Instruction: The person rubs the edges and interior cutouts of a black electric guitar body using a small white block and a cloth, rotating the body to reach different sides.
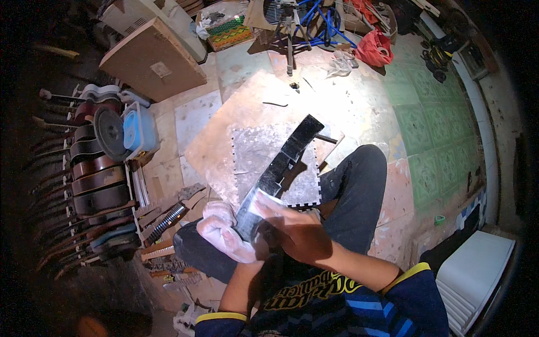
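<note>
A long black flat-sided bar (295,147) slants away from my lap, its near part dulled by pale dust. My left hand (222,227), in a white glove, is closed around the near end of the bar. My bare right hand (292,227) lies over the bar just above the left, fingers pressing a small white sheet (263,203) against its surface; whether this is paper or cloth I cannot tell. Under the bar's middle lies a grey foam mat (247,143) with toothed edges, between my bent legs.
A brown board (208,132) lies under the mat. At left stand a row of guitars (98,177), a lidded clear bin (147,126) and a black ribbed tube (165,224). A large cardboard panel (151,64), blue metal frame (320,25) and red bag (374,50) stand farther off.
</note>
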Motion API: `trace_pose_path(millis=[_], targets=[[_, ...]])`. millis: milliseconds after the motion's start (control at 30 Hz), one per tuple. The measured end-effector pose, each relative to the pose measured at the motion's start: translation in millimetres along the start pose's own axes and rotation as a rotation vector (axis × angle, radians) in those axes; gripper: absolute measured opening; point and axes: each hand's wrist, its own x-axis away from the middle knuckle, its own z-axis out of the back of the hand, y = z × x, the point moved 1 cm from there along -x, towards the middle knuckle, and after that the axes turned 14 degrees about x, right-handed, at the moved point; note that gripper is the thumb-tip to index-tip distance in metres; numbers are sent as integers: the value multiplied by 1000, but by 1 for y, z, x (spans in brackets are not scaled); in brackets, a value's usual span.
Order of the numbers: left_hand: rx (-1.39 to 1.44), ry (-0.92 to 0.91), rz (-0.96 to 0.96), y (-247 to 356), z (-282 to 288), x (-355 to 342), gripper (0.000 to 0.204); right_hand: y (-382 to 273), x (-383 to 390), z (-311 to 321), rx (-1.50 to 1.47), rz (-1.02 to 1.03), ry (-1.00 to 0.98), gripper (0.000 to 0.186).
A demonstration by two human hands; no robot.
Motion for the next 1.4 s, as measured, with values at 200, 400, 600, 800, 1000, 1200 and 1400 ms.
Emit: trace_pose_path(millis=[200, 400, 600, 800, 1000, 1200, 1400], targets=[[0, 0, -1, 1, 0, -1, 67, -5, -10, 10, 45, -33, -63, 59], [9, 1, 0, 2, -2, -3, 67, 1, 6, -4, -58, -33, 18, 65], [27, 7, 0, -1, -5, -9, 67, -8, 9, -2, -29, 17, 93, 60], [31, 9, -3, -2, -6, -8, 67, -6, 0, 3, 15, -56, -62, 61], [35, 8, 0, -2, -8, -7, 67, -5, -9, 11, -50, -79, -80, 65], [40, 12, 3, -3, -9, -9, 67, -5, 11, 1, -43, -74, -14, 68], [48, 2, 4, -4, -12, -13, 67, -11, 0, 11, -58, -60, -57, 64]])
